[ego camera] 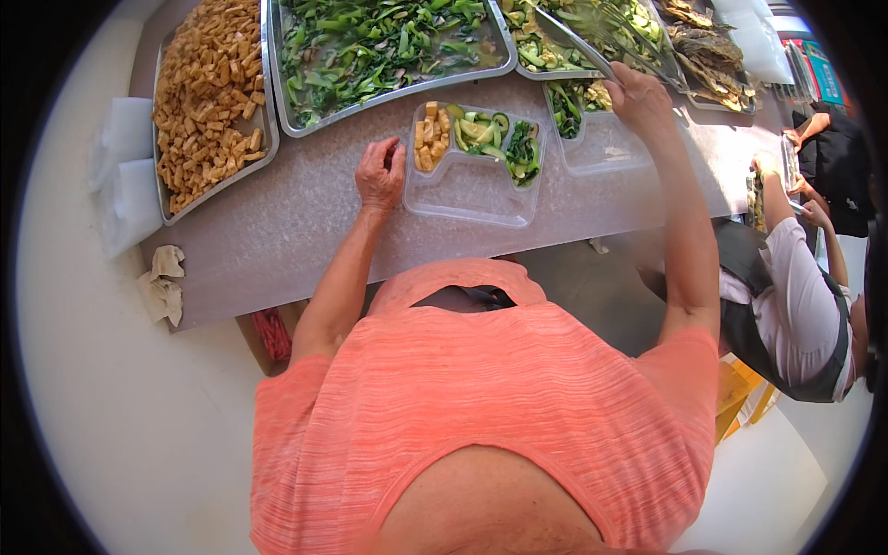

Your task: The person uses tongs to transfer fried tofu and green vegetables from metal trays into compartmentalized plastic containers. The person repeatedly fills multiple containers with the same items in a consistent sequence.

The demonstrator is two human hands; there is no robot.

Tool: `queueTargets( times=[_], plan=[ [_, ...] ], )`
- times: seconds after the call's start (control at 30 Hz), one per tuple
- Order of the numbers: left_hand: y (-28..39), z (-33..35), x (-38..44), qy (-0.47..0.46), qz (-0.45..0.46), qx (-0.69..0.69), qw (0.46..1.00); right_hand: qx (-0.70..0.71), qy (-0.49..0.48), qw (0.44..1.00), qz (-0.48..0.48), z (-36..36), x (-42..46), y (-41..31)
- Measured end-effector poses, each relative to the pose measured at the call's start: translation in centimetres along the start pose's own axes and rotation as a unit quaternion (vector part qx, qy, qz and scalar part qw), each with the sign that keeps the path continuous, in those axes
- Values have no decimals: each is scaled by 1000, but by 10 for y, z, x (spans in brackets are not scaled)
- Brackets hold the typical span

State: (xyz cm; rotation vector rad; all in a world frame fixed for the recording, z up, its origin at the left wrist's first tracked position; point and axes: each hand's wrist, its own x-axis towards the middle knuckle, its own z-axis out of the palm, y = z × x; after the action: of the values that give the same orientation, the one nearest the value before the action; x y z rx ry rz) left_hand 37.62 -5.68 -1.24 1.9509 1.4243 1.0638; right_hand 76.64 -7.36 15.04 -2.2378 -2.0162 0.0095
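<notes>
My right hand [642, 100] grips metal tongs [581, 43], whose arms reach over the tray of sliced cucumber and egg [555, 59]. My left hand [381, 173] rests on the table, loosely curled with nothing in it, just left of a clear plastic meal container [472, 201]. That container's upper compartments hold fried tofu pieces [431, 135], cucumber slices [479, 132] and leafy greens [524, 152]; its large lower compartment is bare. Below my right hand lies a second clear container [603, 149], partly hidden by my arm, with greens and egg in view.
Large metal trays of fried tofu [208, 104] and leafy greens [388, 41] line the far side. Dried-looking fish [711, 59] fills a tray at the right. Plastic bags [128, 187] and a cloth [165, 284] lie left. Two people [798, 291] stand at the right.
</notes>
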Motion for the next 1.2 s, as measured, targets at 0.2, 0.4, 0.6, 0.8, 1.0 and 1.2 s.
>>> queueTargets(
  times=[0.2, 0.4, 0.6, 0.8, 1.0, 1.2],
  plan=[
    [3, -2, -1, 1, -13, -10, 1000, 192, -20, 981, -14, -23, -55, -30],
    [0, 0, 0, 0, -6, -8, 1000, 235, -149, 961, 0, -11, -92, -57],
    [2, -1, 0, -2, -8, 1, 1000, 248, -148, 957, 25, -10, -109, -56],
    [0, 1, 0, -8, -7, 11, 1000, 164, -153, 974, -18, 14, -113, -70],
    [0, -2, 0, -2, -9, 9, 1000, 155, -150, 976, -27, 15, -93, -71],
    [1, 1, 2, -4, -15, 0, 1000, 15, -79, 988, -129, 37, -70, -97]
  ],
)
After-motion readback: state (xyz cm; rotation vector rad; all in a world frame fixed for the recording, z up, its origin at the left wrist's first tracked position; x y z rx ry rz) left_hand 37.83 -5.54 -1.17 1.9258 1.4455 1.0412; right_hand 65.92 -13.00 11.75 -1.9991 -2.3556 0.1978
